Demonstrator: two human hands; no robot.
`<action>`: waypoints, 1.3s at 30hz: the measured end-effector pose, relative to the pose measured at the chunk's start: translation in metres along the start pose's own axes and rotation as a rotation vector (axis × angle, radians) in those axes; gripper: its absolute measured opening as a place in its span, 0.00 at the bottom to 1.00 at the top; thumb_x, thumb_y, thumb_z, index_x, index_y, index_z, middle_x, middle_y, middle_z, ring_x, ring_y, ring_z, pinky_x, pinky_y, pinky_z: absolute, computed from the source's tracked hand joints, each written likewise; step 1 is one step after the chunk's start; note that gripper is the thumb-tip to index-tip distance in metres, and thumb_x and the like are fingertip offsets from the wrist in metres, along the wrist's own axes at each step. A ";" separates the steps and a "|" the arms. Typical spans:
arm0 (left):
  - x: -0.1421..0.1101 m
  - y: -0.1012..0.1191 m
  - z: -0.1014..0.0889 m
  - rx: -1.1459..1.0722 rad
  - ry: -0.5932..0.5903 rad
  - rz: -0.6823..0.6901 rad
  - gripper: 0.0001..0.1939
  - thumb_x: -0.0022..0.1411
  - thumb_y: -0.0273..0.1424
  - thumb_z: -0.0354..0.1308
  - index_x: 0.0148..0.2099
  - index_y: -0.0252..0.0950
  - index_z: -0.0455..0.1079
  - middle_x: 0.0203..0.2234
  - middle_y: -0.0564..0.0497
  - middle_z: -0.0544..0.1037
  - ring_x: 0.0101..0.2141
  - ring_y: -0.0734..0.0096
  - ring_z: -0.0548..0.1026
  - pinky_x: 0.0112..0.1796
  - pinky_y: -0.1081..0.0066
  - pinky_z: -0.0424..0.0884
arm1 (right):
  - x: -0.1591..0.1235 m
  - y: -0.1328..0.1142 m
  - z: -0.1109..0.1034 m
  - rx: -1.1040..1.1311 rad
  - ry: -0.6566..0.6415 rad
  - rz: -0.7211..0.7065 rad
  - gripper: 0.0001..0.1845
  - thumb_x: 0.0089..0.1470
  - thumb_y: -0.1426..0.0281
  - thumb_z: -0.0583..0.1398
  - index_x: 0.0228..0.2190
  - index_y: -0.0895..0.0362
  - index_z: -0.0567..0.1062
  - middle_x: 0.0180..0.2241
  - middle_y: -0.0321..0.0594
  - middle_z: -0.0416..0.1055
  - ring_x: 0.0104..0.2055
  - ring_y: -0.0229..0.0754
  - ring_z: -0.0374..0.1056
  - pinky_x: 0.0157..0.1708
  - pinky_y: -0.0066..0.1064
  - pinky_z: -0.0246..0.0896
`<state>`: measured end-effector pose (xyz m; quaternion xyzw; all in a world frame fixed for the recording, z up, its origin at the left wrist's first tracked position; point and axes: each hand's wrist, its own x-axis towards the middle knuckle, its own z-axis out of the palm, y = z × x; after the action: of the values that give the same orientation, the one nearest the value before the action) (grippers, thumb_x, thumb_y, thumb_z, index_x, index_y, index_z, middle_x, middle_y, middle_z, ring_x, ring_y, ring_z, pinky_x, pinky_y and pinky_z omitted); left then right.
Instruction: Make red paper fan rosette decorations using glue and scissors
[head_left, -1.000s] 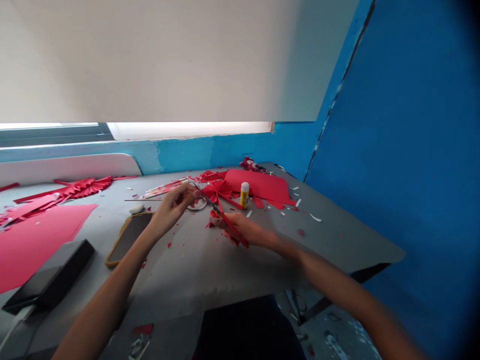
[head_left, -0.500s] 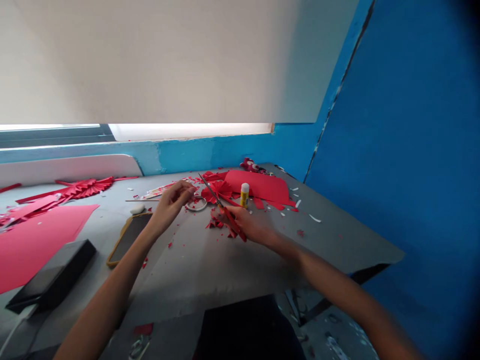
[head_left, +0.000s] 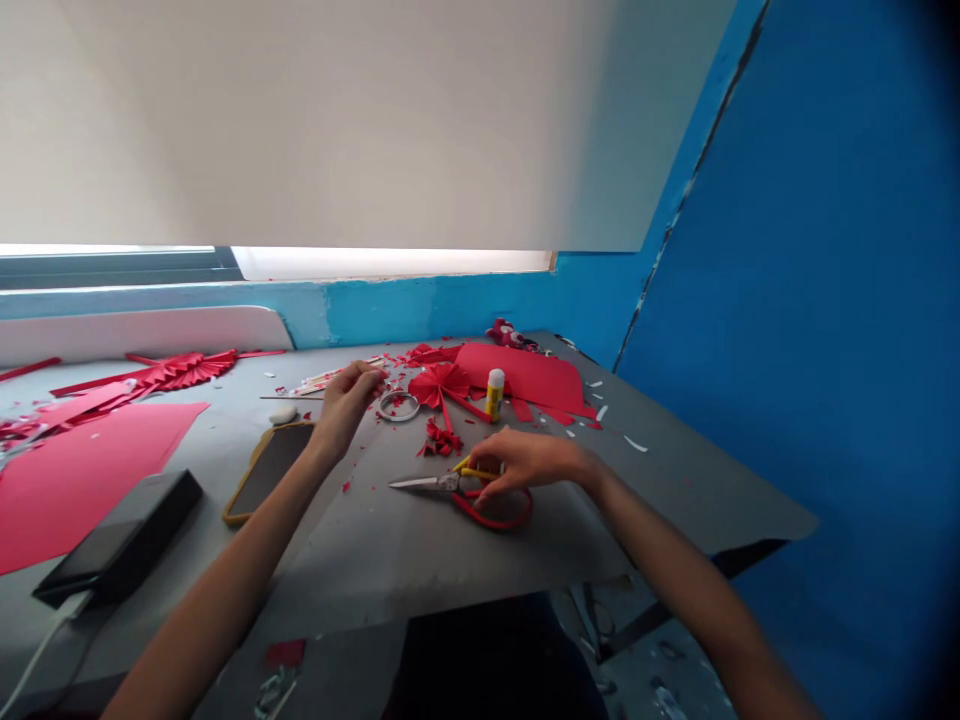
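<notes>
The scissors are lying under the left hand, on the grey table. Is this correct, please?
Not quite. The head view shows the scissors under the right hand, not the left. They do lie on the grey table.

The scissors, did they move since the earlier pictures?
Yes. Earlier their tips reached past the glue stick. Now the scissors sit wholly nearer the person than it, blades pointing left, handles under the right hand.
</notes>
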<state>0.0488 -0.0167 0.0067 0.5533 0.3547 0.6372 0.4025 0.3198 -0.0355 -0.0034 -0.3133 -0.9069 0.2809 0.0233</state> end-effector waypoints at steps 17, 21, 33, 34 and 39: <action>-0.029 -0.024 0.037 0.050 -0.442 -0.138 0.13 0.60 0.39 0.59 0.40 0.34 0.69 0.30 0.51 0.75 0.33 0.72 0.74 0.36 0.72 0.70 | 0.020 -0.017 0.012 0.045 0.822 -0.355 0.15 0.61 0.73 0.54 0.48 0.53 0.74 0.46 0.41 0.73 0.47 0.39 0.69 0.49 0.33 0.65; -0.029 -0.020 0.038 0.040 -0.473 -0.125 0.13 0.59 0.39 0.60 0.40 0.34 0.69 0.29 0.51 0.75 0.32 0.72 0.74 0.34 0.74 0.69 | 0.018 -0.015 0.011 0.086 0.853 -0.356 0.14 0.61 0.73 0.55 0.46 0.53 0.74 0.44 0.40 0.74 0.46 0.39 0.70 0.48 0.32 0.65; -0.028 -0.011 0.040 0.074 -0.406 -0.108 0.14 0.53 0.38 0.66 0.36 0.34 0.70 0.29 0.52 0.74 0.31 0.72 0.73 0.34 0.73 0.70 | 0.017 -0.020 0.012 0.247 0.785 -0.369 0.12 0.61 0.71 0.55 0.45 0.55 0.75 0.42 0.41 0.74 0.45 0.38 0.70 0.48 0.32 0.66; -0.028 -0.011 0.040 0.074 -0.410 -0.101 0.14 0.53 0.38 0.66 0.37 0.35 0.70 0.29 0.52 0.74 0.32 0.72 0.74 0.35 0.72 0.70 | 0.017 -0.020 0.012 0.271 0.781 -0.358 0.12 0.61 0.70 0.55 0.45 0.56 0.75 0.42 0.41 0.74 0.44 0.38 0.70 0.48 0.32 0.66; -0.030 -0.006 0.040 0.117 -0.445 -0.097 0.12 0.55 0.38 0.63 0.39 0.35 0.71 0.31 0.50 0.75 0.34 0.69 0.74 0.36 0.71 0.69 | 0.019 -0.017 0.012 0.484 0.762 -0.246 0.13 0.59 0.66 0.57 0.44 0.57 0.75 0.40 0.42 0.75 0.42 0.40 0.71 0.46 0.35 0.67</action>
<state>0.0909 -0.0410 -0.0061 0.6848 0.3196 0.4580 0.4681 0.2924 -0.0411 -0.0074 -0.2700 -0.7725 0.3445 0.4600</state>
